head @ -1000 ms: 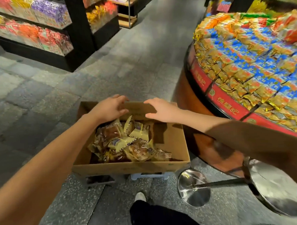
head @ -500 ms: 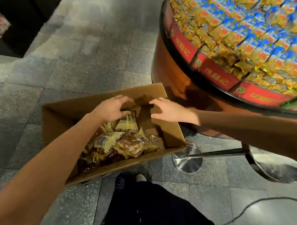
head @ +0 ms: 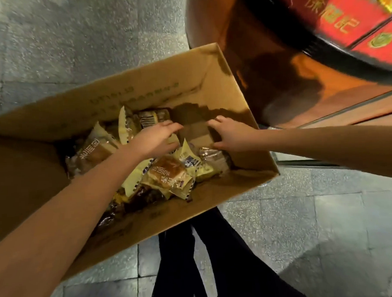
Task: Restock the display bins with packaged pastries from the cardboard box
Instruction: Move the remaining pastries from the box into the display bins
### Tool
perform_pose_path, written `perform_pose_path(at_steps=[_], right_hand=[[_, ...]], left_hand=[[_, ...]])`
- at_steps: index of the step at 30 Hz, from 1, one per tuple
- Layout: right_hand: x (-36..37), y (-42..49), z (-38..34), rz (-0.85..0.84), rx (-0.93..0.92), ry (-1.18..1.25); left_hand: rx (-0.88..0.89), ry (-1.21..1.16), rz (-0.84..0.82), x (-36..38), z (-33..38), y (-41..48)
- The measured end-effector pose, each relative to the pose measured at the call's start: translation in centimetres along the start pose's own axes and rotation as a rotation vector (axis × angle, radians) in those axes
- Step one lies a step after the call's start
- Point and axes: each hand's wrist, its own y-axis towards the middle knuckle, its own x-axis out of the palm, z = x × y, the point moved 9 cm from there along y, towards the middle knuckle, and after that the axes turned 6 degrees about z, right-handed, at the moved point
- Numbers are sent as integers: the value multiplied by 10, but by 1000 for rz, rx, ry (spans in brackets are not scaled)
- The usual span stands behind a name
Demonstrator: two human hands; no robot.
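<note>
We are reaching both arms down into the open cardboard box, forearms stretched out and converging so that our hands are meeting near the middle of it. Our left hand is lying palm down over the packaged pastries, its fingers extending towards the right hand and curving slightly. Whether it is pinching a packet beneath the palm we cannot tell. Our right hand is hovering palm down, just beside the left, over a bare patch of the box bottom. Its fingers are spreading wide and the thumb is standing apart from them, holding nothing.

The pastries are lying in a loose heap of clear and pale yellow wrappers under and behind the left hand, filling the side of the box nearer our left arm. One brown bun is sitting just below the left wrist. Beyond the right hand, the copper-coloured base of the display stand is rising, with a red label strip along its rim. The grey stone floor is lying around the box, and our dark trousers are showing beneath the arms.
</note>
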Motion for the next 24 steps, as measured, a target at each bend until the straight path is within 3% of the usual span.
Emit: perform_pose_path(at_steps=[12, 24], right_hand=[[101, 66, 39, -168, 1, -17], [153, 82, 48, -359, 88, 20]], left_hand=[[-5, -50, -15, 79, -45, 59], [-66, -313, -104, 106, -65, 63]])
